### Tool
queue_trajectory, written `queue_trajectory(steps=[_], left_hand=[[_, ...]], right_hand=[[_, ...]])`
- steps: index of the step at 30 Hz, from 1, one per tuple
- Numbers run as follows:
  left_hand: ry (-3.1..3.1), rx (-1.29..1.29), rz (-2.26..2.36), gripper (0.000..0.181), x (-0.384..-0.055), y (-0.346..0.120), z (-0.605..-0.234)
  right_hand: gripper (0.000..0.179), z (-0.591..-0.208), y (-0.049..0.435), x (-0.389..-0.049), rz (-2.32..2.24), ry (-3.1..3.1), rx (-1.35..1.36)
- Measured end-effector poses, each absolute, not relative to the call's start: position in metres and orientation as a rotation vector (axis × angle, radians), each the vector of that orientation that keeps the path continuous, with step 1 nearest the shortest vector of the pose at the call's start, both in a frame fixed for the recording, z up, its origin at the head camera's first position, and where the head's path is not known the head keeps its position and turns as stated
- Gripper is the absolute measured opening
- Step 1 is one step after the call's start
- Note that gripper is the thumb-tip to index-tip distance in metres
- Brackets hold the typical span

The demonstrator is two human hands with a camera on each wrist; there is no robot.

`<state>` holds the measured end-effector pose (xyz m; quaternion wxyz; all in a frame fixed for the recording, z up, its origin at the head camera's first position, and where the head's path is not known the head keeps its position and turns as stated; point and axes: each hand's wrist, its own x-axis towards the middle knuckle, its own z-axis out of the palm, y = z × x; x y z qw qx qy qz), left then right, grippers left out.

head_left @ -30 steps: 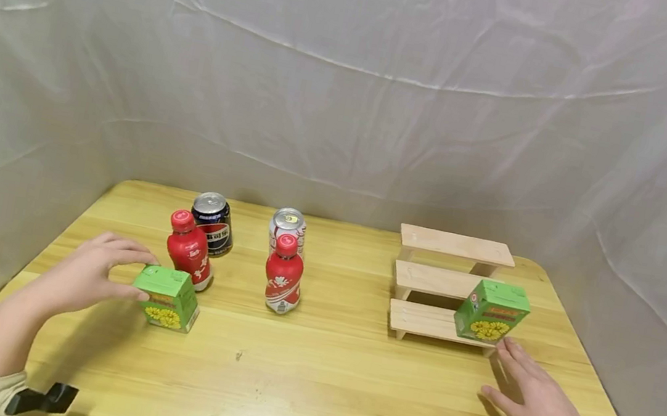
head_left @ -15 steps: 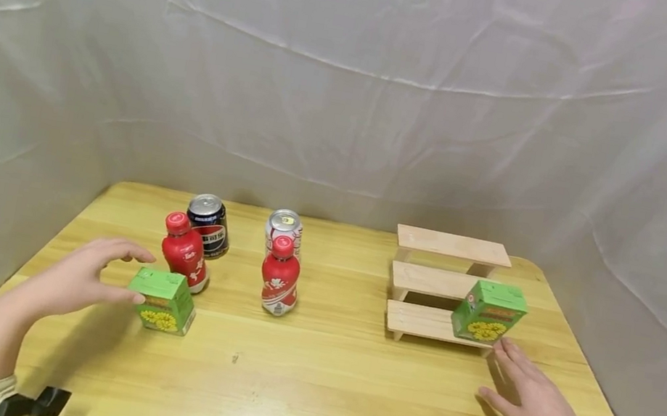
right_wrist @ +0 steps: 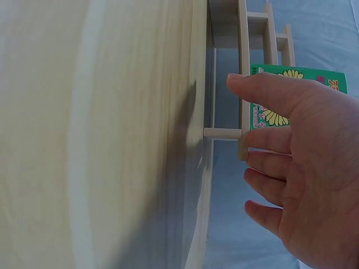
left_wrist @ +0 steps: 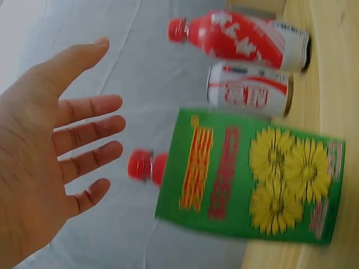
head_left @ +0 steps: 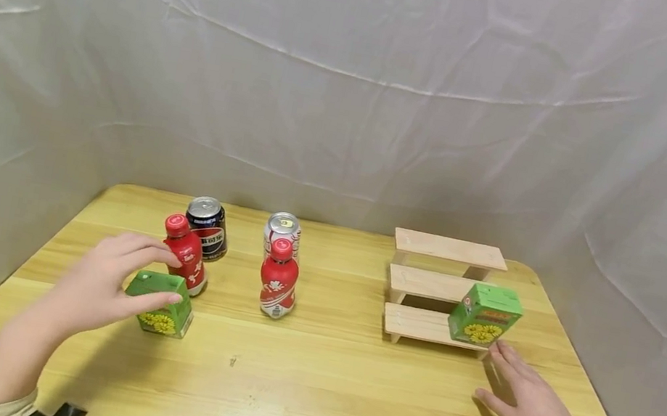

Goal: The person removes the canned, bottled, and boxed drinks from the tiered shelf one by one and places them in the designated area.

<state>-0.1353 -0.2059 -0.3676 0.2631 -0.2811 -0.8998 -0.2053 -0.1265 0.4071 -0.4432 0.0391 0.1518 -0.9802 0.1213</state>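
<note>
My left hand [head_left: 105, 284] hovers over a green drink carton [left_wrist: 252, 179] with yellow flowers on its front. In the left wrist view its fingers are spread and apart from the carton. Just behind that carton stands a red bottle [head_left: 185, 253], partly hidden by the hand in the head view. On the right, a matching green carton [head_left: 485, 316] stands on the lowest step of a small three-step wooden shelf [head_left: 420, 322]. My right hand [head_left: 529, 403] is held beside the shelf's front right corner, fingers extended and holding nothing.
A dark cola can [head_left: 209, 228] stands behind the left red bottle. Toward the middle, a second red bottle [head_left: 279, 280] stands in front of a white can [head_left: 284, 227]. Grey-white cloth [head_left: 346, 129] hangs behind the wooden table [head_left: 328, 398].
My left hand first had its fingers at the left carton, then came off it and moved right over it. The carton stayed put. My right hand has barely moved.
</note>
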Motion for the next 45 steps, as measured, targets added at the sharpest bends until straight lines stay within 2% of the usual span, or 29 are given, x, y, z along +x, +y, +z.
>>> queue_trajectory(steps=[12, 26, 45], left_hand=[[-2.370, -1.001, -0.429, 0.048, -0.141, -0.154, -0.365], [-2.072, -1.137, -0.414, 0.032, -0.154, -0.090, -0.375], [-2.310, -1.123, -0.161, 0.058, -0.155, -0.014, -0.382]], right_hand=[[0.083, -0.443, 0.409, -0.126, 0.383, -3.023, 0.457], [0.081, -0.446, 0.406, -0.129, 0.392, -2.996, 0.475], [0.082, -0.445, 0.407, -0.129, 0.376, -3.003, 0.471]])
